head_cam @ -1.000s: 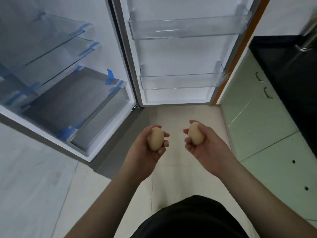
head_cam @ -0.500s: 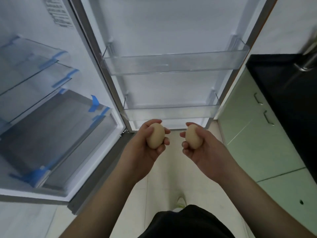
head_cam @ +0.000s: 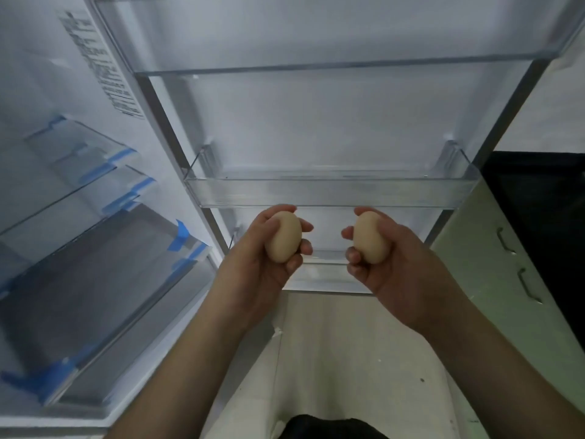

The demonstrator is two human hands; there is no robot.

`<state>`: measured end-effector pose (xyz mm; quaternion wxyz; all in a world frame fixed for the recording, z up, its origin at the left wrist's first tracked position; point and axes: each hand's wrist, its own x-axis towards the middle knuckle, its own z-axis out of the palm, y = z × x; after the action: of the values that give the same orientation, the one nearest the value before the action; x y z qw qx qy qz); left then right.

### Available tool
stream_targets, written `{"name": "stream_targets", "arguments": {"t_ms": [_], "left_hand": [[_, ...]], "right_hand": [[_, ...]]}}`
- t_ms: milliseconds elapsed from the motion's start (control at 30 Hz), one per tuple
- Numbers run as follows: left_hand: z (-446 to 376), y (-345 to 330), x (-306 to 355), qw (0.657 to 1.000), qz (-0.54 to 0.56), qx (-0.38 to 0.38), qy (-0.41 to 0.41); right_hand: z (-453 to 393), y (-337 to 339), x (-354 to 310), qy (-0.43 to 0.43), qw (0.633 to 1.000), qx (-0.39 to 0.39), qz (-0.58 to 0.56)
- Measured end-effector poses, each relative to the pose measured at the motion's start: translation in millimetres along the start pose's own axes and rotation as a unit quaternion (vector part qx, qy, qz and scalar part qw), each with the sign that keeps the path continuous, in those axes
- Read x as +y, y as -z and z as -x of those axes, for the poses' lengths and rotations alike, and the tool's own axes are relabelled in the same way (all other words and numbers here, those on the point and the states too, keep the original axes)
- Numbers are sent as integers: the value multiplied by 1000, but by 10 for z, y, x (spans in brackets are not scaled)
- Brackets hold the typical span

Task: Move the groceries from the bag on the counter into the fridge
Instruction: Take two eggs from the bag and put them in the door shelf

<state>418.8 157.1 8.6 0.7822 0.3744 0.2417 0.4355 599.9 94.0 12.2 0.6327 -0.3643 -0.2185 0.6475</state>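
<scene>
Gripping one egg (head_cam: 282, 240) in each hand.

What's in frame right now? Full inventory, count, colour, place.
eggs: 2, beige, one in the left hand, one in the right hand
door bins: 3 visible, clear plastic, on the open fridge door
glass shelves: 2, clear with blue tape, inside the fridge at left
crisper drawer: 1, grey-clear with blue tape, lower left
cabinet: green, two dark handles, right
countertop: black, far right
floor: pale tile
left hand: grips an egg
right hand: grips an egg
</scene>
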Motion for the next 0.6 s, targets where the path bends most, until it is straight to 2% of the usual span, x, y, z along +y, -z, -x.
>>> {"name": "stream_targets", "arguments": {"t_ms": [200, 367, 467, 533, 600], "left_hand": [[-336, 11, 538, 981, -179, -34, -60], [-570, -64, 853, 961, -266, -68, -38], [-725, -67, 943, 947, -315, -63, -25], [-843, -38, 988, 926, -370, -72, -12], [-961, -8, 1026, 901, -426, -88, 2]], "right_hand": [[-219, -220, -407, 47, 992, -49, 105], [-388, -299, -784, 71, 966, -32, 248], [-411, -303, -926, 121, 925, -11, 361], [-472, -319, -970, 130, 894, -2, 428], [-591, -363, -990, 126, 879, -4, 459]]}}
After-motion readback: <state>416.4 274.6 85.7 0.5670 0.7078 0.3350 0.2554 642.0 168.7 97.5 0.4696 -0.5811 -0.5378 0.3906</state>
